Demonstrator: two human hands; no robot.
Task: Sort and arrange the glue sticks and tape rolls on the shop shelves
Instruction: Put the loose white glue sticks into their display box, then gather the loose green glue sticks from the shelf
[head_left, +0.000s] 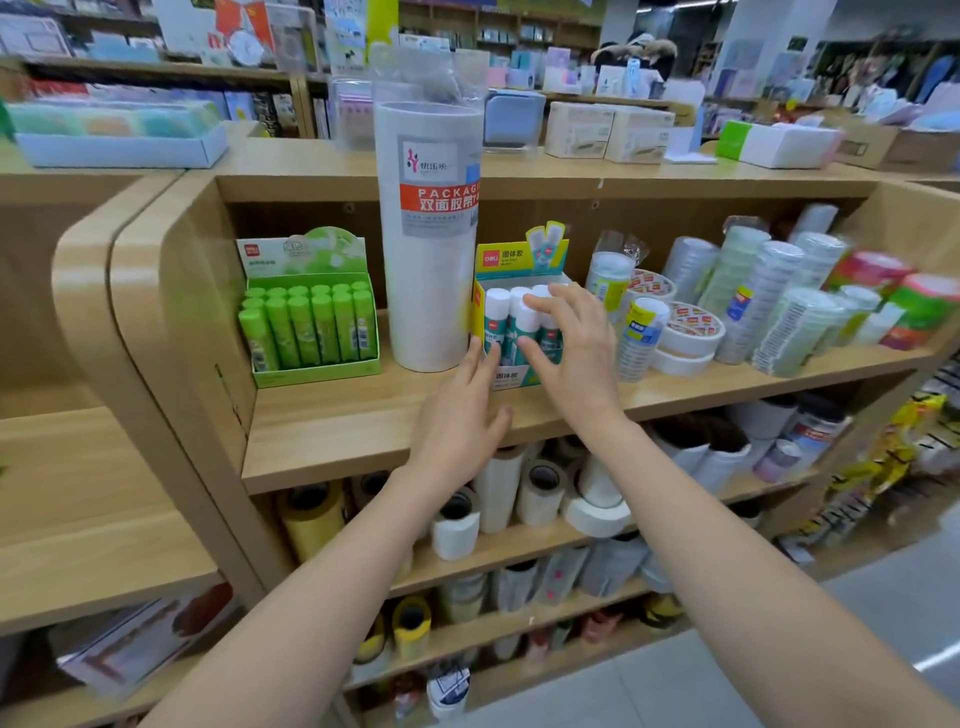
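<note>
Our right hand (571, 353) covers the right half of the glue box (511, 376). We count three white caps; the rest are hidden. The tape rolls (691, 332) at 3 o'clock of the box are blurred, labels unreadable. The tall tape tube (428, 234) overlaps the box's left edge.

The glue sticks (496, 312) stand upright in the box on the shelf (363, 415), long axis vertical, caps up. Right hand spread over the caps, fingers loosely bent, thumb in front of the sticks; contact we cannot tell. Left hand (457, 421) at 7 o'clock of the box, fingers straight, tips by its left front corner. Hands apart, gripping nothing.
</note>
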